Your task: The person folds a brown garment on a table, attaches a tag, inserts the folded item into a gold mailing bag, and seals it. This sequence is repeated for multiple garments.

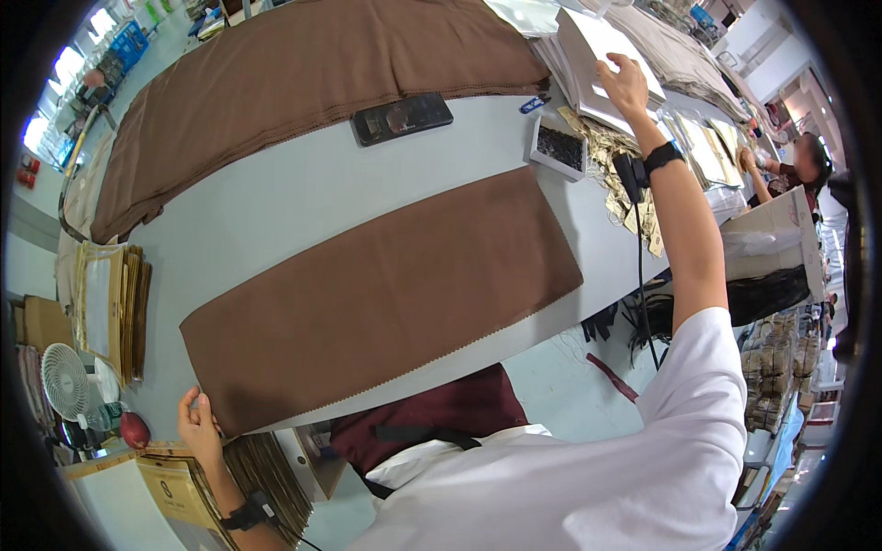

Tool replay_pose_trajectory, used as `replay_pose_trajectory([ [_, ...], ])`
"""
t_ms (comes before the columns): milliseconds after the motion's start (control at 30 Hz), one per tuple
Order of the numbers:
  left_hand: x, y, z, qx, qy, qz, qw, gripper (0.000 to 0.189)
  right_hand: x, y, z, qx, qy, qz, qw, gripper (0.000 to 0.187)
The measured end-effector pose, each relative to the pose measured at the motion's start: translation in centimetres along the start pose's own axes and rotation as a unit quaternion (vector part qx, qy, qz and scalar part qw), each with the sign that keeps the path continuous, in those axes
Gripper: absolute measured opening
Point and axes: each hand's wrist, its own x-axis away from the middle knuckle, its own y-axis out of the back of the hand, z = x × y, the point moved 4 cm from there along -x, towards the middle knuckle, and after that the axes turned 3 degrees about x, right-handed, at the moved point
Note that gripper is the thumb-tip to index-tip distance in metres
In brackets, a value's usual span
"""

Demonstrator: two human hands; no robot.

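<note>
A folded brown cloth panel (386, 296) with pinked-looking edges lies flat across the table before me. At its near left corner is my left hand (200, 423), thumb and fingers bent beside the edge; whether they pinch the cloth is unclear. My right hand (626, 82) reaches far out to the right, over a stack of white sheets (586, 41). Its fingers are curled at the top sheet, and I cannot tell if they grip it. Just left of that arm stand a small white box (534, 141) of black bits and a heap of tan tags (613, 179).
A large pile of brown cloth (296, 76) covers the table's far side, a black phone (403, 119) at its edge. Near the stack lies a blue cutter (535, 104). Packaged bundles (117, 310) and a white fan (65, 382) stand left. Another person (803, 165) sits at right.
</note>
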Motion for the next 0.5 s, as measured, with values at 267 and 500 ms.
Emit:
replay_pose_trajectory([
  [267,-0.9,-0.2,-1.7,-0.026,0.036,-0.002,0.999,0.039,-3.2,-2.2,-3.0,-0.014,-0.154,0.109,0.982,0.063],
  [500,-0.9,0.0,-1.4,-0.025,0.039,0.013,0.999,0.039,-3.5,-2.3,-3.7,-0.076,-0.207,0.133,0.966,0.047],
])
